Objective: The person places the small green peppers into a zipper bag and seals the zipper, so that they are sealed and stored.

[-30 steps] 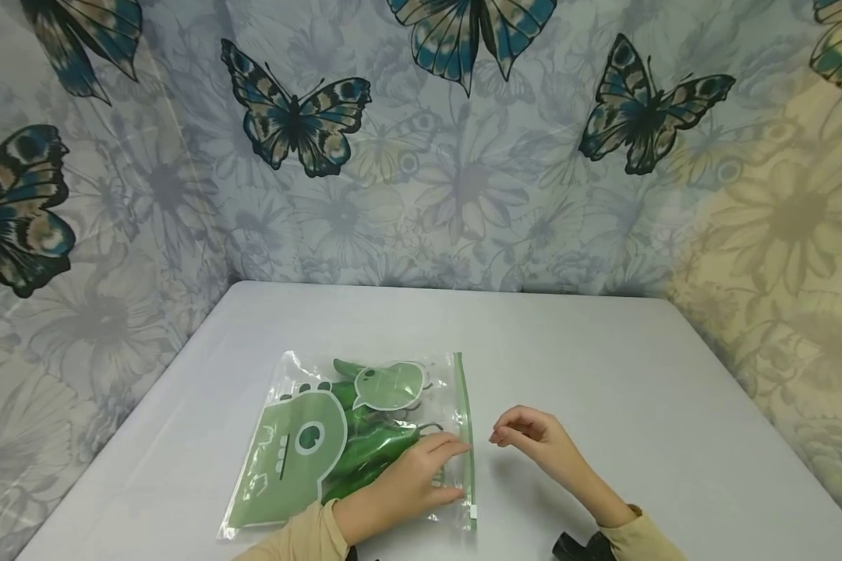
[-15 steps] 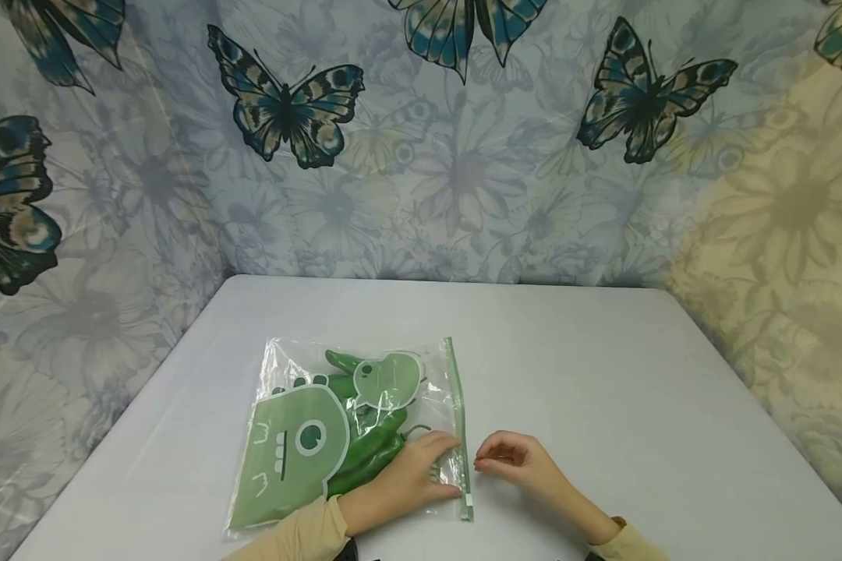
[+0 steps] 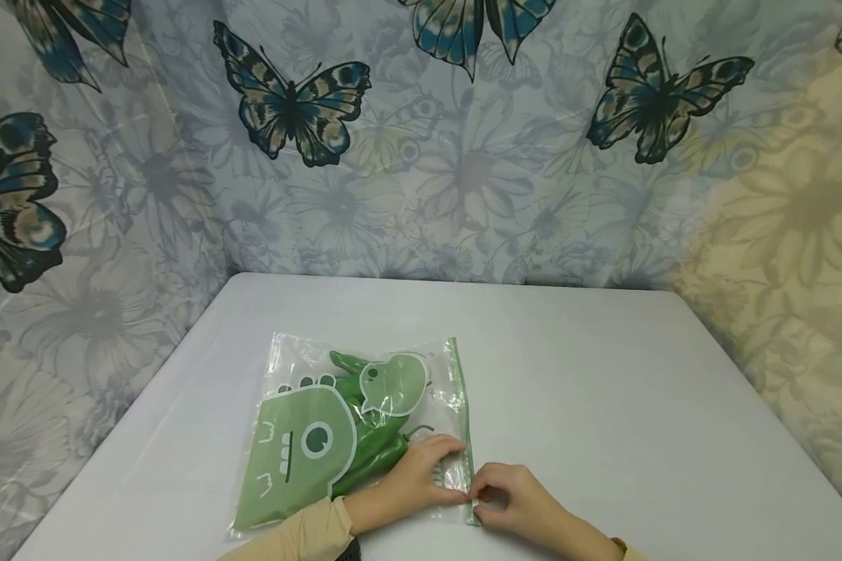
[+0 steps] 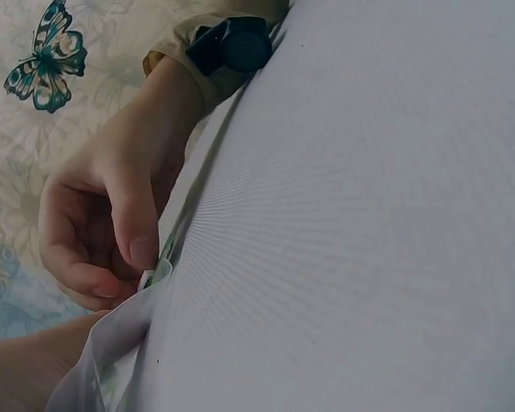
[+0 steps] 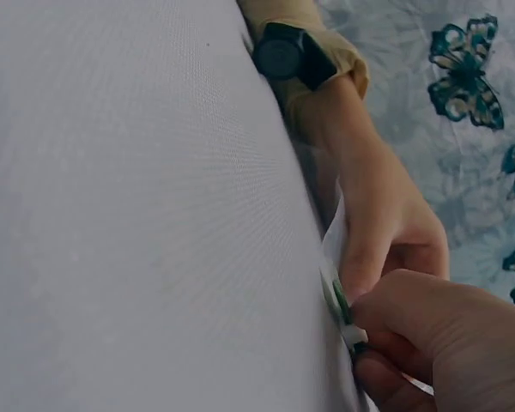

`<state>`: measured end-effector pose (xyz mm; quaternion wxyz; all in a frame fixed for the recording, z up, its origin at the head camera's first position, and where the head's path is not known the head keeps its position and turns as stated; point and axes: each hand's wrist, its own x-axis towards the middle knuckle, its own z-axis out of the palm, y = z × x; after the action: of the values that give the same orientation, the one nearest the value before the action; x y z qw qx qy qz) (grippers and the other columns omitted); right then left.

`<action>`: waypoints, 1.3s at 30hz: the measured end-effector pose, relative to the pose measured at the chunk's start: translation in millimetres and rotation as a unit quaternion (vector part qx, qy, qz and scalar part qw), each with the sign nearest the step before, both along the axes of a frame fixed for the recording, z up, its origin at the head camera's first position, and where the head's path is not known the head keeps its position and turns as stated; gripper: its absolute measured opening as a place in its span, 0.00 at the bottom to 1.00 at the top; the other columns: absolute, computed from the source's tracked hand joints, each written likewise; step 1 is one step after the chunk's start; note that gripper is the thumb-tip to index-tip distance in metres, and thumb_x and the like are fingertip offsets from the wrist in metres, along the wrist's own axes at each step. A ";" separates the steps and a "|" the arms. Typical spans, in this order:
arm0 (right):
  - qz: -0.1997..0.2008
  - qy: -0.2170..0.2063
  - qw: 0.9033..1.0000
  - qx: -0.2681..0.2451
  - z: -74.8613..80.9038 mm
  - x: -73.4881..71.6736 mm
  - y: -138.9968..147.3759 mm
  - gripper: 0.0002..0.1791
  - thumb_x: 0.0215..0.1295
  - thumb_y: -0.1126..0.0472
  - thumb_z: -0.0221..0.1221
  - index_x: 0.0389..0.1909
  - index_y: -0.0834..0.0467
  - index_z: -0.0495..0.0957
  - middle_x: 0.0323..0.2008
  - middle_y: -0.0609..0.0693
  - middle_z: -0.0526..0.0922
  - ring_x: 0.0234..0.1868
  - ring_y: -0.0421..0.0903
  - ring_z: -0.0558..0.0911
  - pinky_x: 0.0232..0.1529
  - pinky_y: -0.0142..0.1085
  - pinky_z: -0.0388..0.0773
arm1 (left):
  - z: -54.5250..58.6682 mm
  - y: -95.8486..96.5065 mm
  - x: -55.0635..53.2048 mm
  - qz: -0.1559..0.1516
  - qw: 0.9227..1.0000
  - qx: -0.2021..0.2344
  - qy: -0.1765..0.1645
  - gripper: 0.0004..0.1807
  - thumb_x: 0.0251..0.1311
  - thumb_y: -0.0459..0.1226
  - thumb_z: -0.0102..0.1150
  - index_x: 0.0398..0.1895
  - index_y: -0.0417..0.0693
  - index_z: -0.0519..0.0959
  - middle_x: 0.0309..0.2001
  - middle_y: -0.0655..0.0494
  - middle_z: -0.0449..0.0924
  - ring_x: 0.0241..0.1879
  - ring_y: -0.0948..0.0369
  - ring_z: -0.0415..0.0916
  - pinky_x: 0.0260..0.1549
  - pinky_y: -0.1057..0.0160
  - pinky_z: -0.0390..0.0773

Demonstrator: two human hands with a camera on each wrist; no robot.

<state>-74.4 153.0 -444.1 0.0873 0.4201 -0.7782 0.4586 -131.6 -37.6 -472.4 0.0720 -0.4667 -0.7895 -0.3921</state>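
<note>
A clear zip bag [image 3: 295, 475] with a green dinosaur print lies flat on the white table, its green zip strip [image 3: 459, 389] along the right side. Glossy green peppers [image 3: 372, 460] show through the plastic, one with a curled stem. My left hand [image 3: 410, 479] rests on the bag, thumb and forefinger spread apart and reaching the strip; its wrist hides part of the lower edge. At the strip's near end, my right hand [image 3: 515, 502] pinches the small white slider [image 5: 355, 335] between thumb and forefinger. The right wrist view shows the left thumb close beside it.
The white table [image 3: 575, 374] reaches back to a wall covering [image 3: 463, 195] with butterflies and flowers on several sides. Dark wrist devices sit on both sleeves, one visible on the right sleeve [image 4: 232, 47] and one on the left sleeve [image 5: 292, 56].
My right hand has come left and nearer, from beside the bag onto the end of the zip strip, and now pinches the slider. The left hand has stayed on the bag.
</note>
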 end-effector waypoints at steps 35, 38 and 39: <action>-0.023 -0.009 1.000 0.007 3.2 -50.1 7.8 0.14 0.37 0.80 0.62 0.24 0.63 0.74 0.21 0.50 0.77 0.20 0.44 0.75 0.20 0.32 0.74 | 0.5 -1.3 -4.6 -0.026 1.000 0.004 -0.004 0.30 0.38 0.44 0.71 0.47 0.42 0.75 0.45 0.56 0.77 0.47 0.66 0.70 0.49 0.72 0.64; -0.040 -0.010 0.999 0.008 3.1 -59.2 9.3 0.14 0.37 0.80 0.62 0.23 0.62 0.73 0.20 0.49 0.76 0.19 0.43 0.75 0.19 0.32 0.74 | -0.8 -1.1 -3.4 -0.030 1.000 0.006 -0.004 0.28 0.40 0.43 0.70 0.47 0.41 0.75 0.45 0.56 0.77 0.47 0.66 0.71 0.49 0.72 0.64; -0.044 -0.009 0.999 0.007 6.6 -61.5 8.1 0.14 0.37 0.81 0.62 0.22 0.63 0.73 0.19 0.49 0.75 0.18 0.44 0.75 0.18 0.33 0.74 | -0.7 -1.3 -3.3 -0.033 0.999 0.006 0.002 0.27 0.41 0.43 0.70 0.46 0.41 0.76 0.45 0.56 0.77 0.47 0.66 0.71 0.49 0.72 0.64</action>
<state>-135.9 161.2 -437.5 0.0978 0.3819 -0.7998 0.4527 -134.9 -39.0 -473.1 0.0633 -0.4926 -0.7710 -0.3986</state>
